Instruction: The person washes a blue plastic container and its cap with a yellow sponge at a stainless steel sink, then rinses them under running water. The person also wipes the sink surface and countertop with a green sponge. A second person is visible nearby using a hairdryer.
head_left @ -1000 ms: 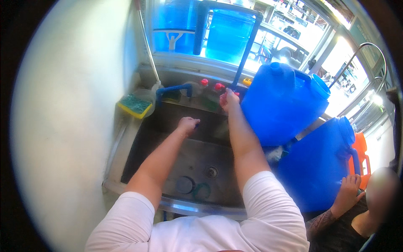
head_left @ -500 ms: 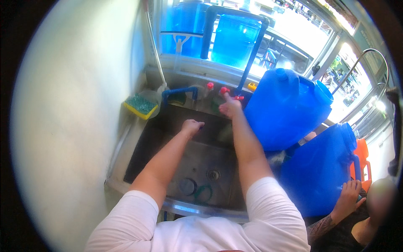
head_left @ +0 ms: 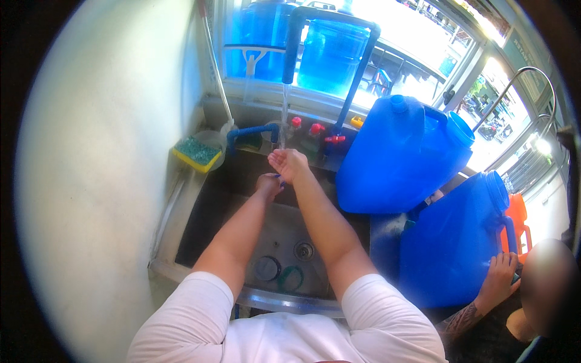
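Both forearms reached over a stainless steel sink (head_left: 200, 224) set against a pale wall. The right hand (head_left: 289, 164) was held palm up and loosely cupped, fingers together, directly under a thin stream of water (head_left: 284, 115) that fell from a dark overhead pipe (head_left: 292, 45); the water met the palm. The left hand (head_left: 267, 184) sat just beside and slightly below the right hand, fingers curled inward; whether it pinched anything could not be told. A small blue faucet (head_left: 251, 131) stood at the far edge of the sink, just behind the hands, with red valve handles (head_left: 316, 129) beside it on the back ledge. A yellow and green sponge (head_left: 195, 153) lay at the far left corner of the sink. On the basin floor, near the front edge, lay a round drain (head_left: 304, 250), a dark round plug (head_left: 267, 268) and a green ring (head_left: 290, 279). A large blue water jug (head_left: 396, 160) leaned at the right edge of the sink, and a second blue jug (head_left: 451, 242) stood nearer, to the right, where another person's hand (head_left: 499, 279) rested on its side. Two blue water bottles (head_left: 330, 51) stood behind the window.
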`<state>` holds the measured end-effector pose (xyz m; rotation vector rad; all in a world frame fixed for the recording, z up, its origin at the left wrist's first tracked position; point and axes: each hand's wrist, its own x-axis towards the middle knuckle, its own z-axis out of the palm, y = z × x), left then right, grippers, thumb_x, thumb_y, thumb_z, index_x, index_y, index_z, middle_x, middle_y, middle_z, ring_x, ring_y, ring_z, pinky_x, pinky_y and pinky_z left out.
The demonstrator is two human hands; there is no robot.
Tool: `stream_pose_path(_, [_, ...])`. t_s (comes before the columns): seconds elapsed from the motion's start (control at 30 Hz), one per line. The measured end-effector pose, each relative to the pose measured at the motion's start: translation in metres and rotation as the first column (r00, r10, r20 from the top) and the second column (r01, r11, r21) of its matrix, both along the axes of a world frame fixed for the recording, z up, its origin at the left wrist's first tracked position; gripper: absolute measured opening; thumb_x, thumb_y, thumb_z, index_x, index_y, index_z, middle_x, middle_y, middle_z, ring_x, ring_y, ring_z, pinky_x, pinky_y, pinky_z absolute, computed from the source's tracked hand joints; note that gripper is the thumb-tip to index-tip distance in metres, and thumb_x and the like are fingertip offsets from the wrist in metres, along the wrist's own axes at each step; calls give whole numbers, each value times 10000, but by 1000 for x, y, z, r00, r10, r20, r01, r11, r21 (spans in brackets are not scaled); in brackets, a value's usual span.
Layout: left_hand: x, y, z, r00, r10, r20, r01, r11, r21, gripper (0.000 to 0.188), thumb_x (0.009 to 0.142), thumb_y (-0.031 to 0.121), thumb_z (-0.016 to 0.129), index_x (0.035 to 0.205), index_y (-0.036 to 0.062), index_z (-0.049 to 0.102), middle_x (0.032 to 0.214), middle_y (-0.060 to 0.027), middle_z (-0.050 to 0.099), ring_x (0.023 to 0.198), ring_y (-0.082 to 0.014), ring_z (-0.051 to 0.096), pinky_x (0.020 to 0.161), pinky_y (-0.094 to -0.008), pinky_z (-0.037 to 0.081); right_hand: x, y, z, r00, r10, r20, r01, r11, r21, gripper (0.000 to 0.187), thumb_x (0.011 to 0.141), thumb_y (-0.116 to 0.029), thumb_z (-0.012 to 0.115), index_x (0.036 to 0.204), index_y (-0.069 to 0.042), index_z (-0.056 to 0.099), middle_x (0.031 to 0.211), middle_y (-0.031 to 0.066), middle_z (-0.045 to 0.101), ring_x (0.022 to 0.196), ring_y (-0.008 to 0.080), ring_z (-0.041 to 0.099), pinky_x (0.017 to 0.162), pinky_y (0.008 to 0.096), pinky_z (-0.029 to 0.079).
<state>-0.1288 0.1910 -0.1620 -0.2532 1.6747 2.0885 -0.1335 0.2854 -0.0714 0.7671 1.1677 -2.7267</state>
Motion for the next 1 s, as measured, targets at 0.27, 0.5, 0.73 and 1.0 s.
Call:
stream_pose_path(0.27, [4, 8, -3, 998, 17, 61, -25, 990, 135, 272, 944, 238, 603, 1177, 100, 593, 1143, -34, 619, 1000, -187, 605, 834, -361, 499, 10, -22, -7, 999, 14, -41, -10, 995, 104, 156, 905, -80, 608, 975, 57, 635, 861, 150, 662, 800, 260, 680, 681, 349, 590])
stream_pose_path(0.5, [2, 15, -27, 985, 56, -161, -3, 949, 316, 345, 897, 327, 665, 1141, 89, 614, 1022, -40, 648, 888, -175, 647, 757, -327, 522, 10, -26, -1, 960, 269, 71, -236, 651, 722, 258, 886, -294, 704, 886, -36, 709, 826, 112, 698, 733, 219, 670, 594, 337, 515])
stream_pose_path(0.73, [-15, 17, -40, 969, -15, -248, -46, 970, -240, 487, 895, 458, 602, 1103, 20, 649, 979, -144, 704, 939, -257, 678, 813, -384, 506, 5, -3, -39, 996, 55, 74, -72, -40, 997, 338, 948, -389, 539, 1005, -106, 715, 1017, 180, 705, 987, 347, 674, 874, 438, 512])
stream_pose_path(1.0, [-9, 17, -29, 944, 258, -203, -247, 966, 78, 520, 943, 297, 510, 1393, 39, 472, 1150, -150, 643, 1024, -255, 628, 872, -370, 504, -7, -2, -123, 983, 147, -113, -33, 738, 674, 212, 894, -244, 599, 1021, -103, 691, 1046, 153, 678, 968, 331, 661, 820, 438, 534])
